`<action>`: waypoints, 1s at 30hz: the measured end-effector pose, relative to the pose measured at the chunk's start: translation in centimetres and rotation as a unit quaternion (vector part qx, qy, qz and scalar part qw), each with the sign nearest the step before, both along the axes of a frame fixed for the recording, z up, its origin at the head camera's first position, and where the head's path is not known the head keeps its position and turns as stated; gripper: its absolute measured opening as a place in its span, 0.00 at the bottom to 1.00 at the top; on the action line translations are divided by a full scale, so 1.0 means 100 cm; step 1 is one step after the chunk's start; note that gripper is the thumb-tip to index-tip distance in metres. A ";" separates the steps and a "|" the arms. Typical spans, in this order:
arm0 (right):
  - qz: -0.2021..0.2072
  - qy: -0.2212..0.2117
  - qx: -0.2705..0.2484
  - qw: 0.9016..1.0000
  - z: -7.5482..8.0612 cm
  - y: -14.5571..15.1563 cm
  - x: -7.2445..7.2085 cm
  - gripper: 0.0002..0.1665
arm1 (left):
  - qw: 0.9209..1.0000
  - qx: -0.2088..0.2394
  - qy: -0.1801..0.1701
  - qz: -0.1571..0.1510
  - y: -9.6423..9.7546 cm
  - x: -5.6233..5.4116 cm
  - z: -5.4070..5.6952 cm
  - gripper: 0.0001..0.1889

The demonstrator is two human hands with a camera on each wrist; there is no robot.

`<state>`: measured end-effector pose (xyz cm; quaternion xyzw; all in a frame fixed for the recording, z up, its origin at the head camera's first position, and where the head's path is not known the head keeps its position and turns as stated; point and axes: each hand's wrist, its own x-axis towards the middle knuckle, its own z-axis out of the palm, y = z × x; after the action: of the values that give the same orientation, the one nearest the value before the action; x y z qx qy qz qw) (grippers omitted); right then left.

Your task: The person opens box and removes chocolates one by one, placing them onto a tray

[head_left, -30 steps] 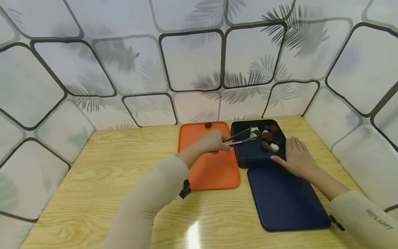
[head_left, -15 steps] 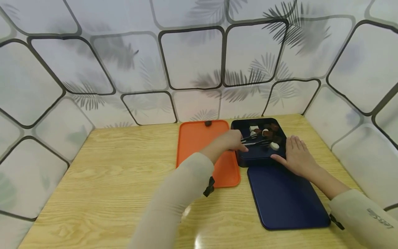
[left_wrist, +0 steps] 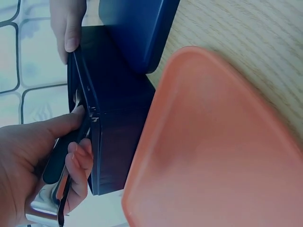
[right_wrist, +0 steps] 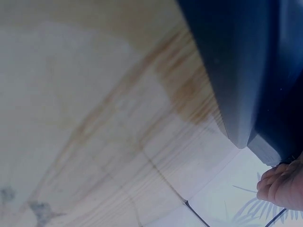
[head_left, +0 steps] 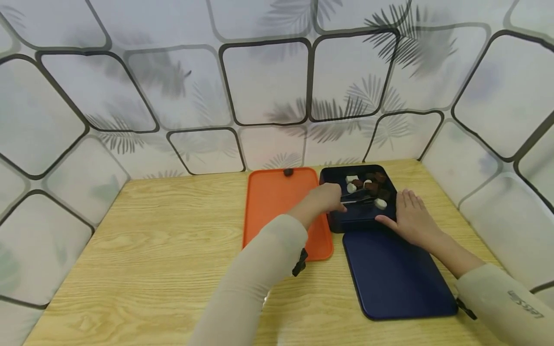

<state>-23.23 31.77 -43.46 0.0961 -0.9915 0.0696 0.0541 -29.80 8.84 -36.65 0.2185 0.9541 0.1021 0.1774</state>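
My left hand (head_left: 325, 198) grips metal tongs (left_wrist: 45, 201) with dark handles. In the head view the tongs reach over the left wall of a dark navy box (head_left: 352, 223). Their tips are among small brown and white pieces (head_left: 381, 204) in the box. Whether a piece is pinched between the tips cannot be made out. My right hand (head_left: 414, 221) lies with straight fingers along the box's right side, thumb at the front corner. In the left wrist view this hand's thumb touches the box rim.
An orange tray (head_left: 320, 240) lies left of the box, with one dark brown piece (head_left: 288, 172) at its far edge. A navy lid (head_left: 400, 283) lies flat in front of the box. Patterned fabric walls (head_left: 272, 81) enclose the wooden table (head_left: 164, 240).
My left hand has moved right with the tongs, from over the orange tray to the box's left rim, and the tips went deeper among the pieces. My right hand has stayed put.
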 end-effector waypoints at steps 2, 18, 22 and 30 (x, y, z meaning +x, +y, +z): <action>0.000 0.003 0.000 1.000 0.001 0.000 0.000 0.61 | 1.000 -0.013 0.018 -0.005 0.000 0.001 0.000 0.13; 0.005 0.018 0.010 1.000 -0.003 0.001 0.000 0.61 | 0.999 0.042 0.022 -0.002 -0.015 -0.005 -0.012 0.18; 0.008 0.018 0.008 1.000 -0.004 0.002 0.000 0.61 | 0.997 0.075 0.005 -0.004 -0.026 -0.008 -0.011 0.20; 0.009 0.016 0.005 1.000 -0.002 0.001 0.001 0.60 | 0.992 0.127 0.009 -0.014 -0.054 -0.014 -0.009 0.21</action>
<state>-23.16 31.89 -43.65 0.1062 -0.9899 0.0631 0.0689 -31.25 3.44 -37.58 0.2531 0.9318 0.2183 0.1414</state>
